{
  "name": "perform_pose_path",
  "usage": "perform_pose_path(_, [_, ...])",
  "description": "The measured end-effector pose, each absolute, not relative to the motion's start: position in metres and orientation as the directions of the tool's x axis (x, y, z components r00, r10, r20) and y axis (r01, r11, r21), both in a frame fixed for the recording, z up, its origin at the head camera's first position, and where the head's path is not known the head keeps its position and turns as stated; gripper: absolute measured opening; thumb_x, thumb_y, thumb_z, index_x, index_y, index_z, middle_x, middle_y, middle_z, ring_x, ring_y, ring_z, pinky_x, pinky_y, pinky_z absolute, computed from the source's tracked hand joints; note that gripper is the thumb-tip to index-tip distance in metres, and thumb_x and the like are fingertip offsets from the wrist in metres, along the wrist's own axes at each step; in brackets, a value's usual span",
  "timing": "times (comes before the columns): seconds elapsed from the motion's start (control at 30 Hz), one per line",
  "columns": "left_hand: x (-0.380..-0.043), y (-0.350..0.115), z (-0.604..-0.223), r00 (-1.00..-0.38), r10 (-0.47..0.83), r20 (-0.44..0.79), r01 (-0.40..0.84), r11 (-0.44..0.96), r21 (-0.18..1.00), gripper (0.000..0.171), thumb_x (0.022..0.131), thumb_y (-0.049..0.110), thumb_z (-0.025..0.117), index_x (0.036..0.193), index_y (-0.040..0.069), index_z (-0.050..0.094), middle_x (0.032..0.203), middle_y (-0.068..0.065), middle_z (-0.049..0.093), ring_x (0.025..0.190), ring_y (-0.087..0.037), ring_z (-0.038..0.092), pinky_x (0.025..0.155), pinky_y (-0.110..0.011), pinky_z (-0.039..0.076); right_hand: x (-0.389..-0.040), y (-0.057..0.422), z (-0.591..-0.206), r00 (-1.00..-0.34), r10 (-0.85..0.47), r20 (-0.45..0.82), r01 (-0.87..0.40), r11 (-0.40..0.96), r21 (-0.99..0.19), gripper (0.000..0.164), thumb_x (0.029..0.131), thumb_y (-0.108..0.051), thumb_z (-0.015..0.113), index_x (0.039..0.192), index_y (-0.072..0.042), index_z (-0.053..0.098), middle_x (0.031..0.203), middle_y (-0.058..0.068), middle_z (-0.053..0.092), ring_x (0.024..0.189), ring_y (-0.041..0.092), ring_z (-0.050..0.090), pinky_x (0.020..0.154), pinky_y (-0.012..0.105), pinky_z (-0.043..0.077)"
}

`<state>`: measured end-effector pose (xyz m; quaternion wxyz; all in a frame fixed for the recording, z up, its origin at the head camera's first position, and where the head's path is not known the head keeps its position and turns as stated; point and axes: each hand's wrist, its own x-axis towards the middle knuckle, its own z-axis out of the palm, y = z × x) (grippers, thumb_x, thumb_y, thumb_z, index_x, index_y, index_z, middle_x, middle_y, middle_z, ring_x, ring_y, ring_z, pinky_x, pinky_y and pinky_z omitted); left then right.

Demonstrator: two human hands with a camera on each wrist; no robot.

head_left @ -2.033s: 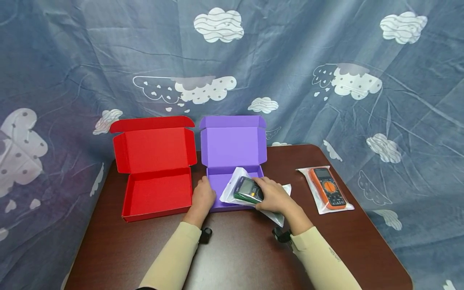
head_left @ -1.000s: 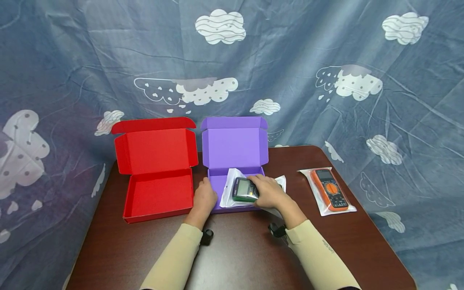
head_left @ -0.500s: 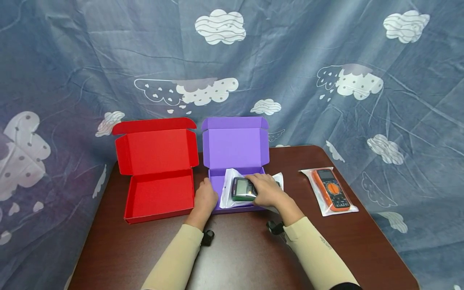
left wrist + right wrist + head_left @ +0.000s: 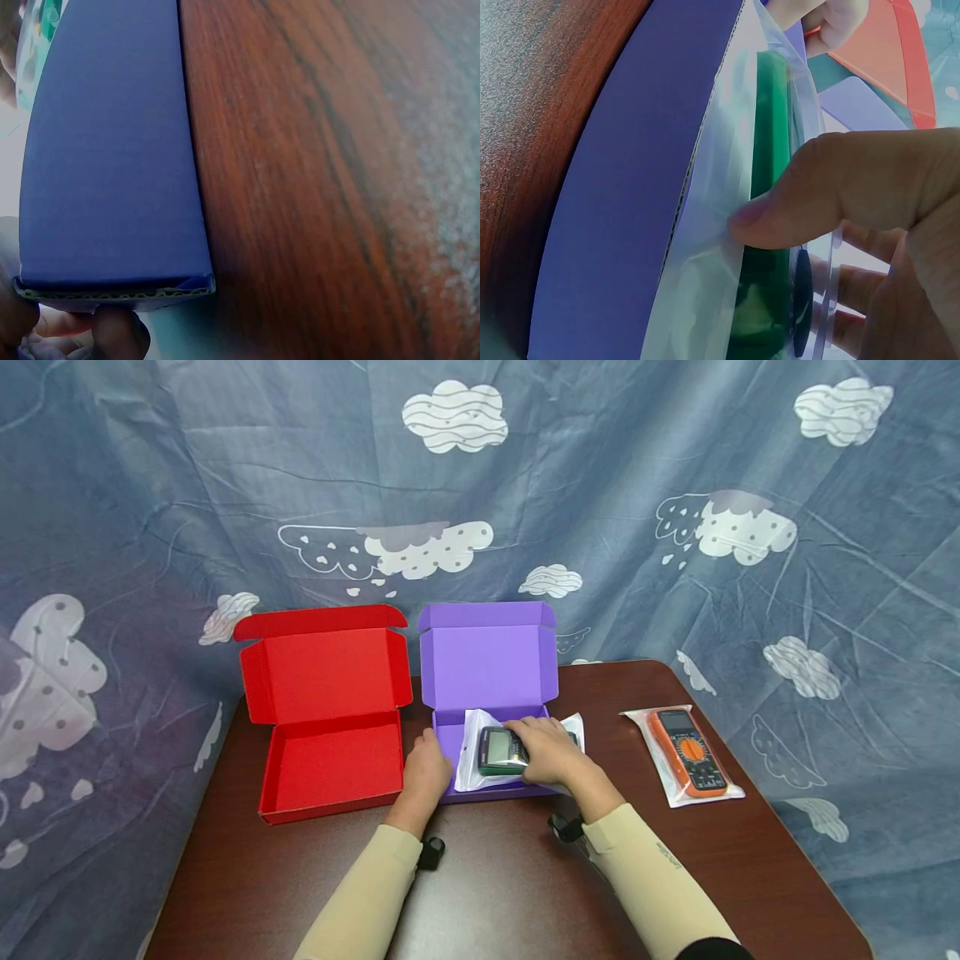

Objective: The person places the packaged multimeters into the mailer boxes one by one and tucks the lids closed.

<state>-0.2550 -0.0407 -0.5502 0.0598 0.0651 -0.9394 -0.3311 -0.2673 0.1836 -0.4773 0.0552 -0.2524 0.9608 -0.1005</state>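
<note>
A purple cardboard box stands with its lid raised against the curtain. My left hand grips the box's left side wall, fingers and thumb on either side of it in the left wrist view. My right hand holds a green and dark multimeter in a clear and white plastic bag, over the box's tray. The thumb presses the meter's green side in the right wrist view, and the other fingers reach across its face. The bag's right end overlaps the box's right wall. The hand hides the meter's dial.
To the left, a red cardboard box also has its lid up. A second multimeter, orange, lies bagged on the right of the brown table. A blue cloud-print curtain hangs directly behind.
The bagged green multimeter has turned from a slant to nearly straight along the box and shifted slightly left, with my right hand on it. My left hand has stayed on the wall.
</note>
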Motion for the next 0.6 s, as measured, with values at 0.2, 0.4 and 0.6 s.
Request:
perform_pose_path(0.2, [-0.255,-0.04,-0.551,-0.986,-0.159,0.052,-0.092,0.775,0.625,0.032,0.089,0.003,0.066,0.116,-0.008,0.052,0.099,-0.025,0.06,0.085,-0.044,0.068,0.079,-0.052,0.057,-0.269,0.18,-0.477,-0.861,-0.505,-0.064,-0.481,0.848,-0.222,0.09,0.061,-0.014,0.085,0.145,-0.008,0.054,0.131,0.011,0.061,0.124,0.034,0.053,0.114,0.059,0.028])
perform_pose_path(0.4, [-0.254,-0.04,-0.552,-0.985,-0.161,0.057,-0.091,0.775,0.625,0.034,0.088,0.003,0.069,0.115,-0.008,0.052,0.098,-0.024,0.059,0.084,-0.043,0.068,0.077,-0.052,0.057,-0.271,0.177,-0.478,-0.853,-0.517,-0.072,-0.495,0.844,-0.207,0.089,0.061,-0.014,0.084,0.145,-0.009,0.054,0.132,0.011,0.061,0.127,0.036,0.052,0.114,0.061,0.028])
perform_pose_path(0.6, [-0.255,-0.041,-0.551,-0.987,-0.155,0.042,-0.095,0.775,0.625,0.037,0.087,0.004,0.07,0.116,-0.007,0.051,0.099,-0.023,0.059,0.084,-0.041,0.068,0.078,-0.051,0.057,-0.272,0.173,-0.478,-0.854,-0.514,-0.08,-0.493,0.849,-0.191,0.09,0.062,-0.014,0.085,0.146,-0.011,0.054,0.133,0.01,0.061,0.127,0.034,0.052,0.114,0.063,0.027])
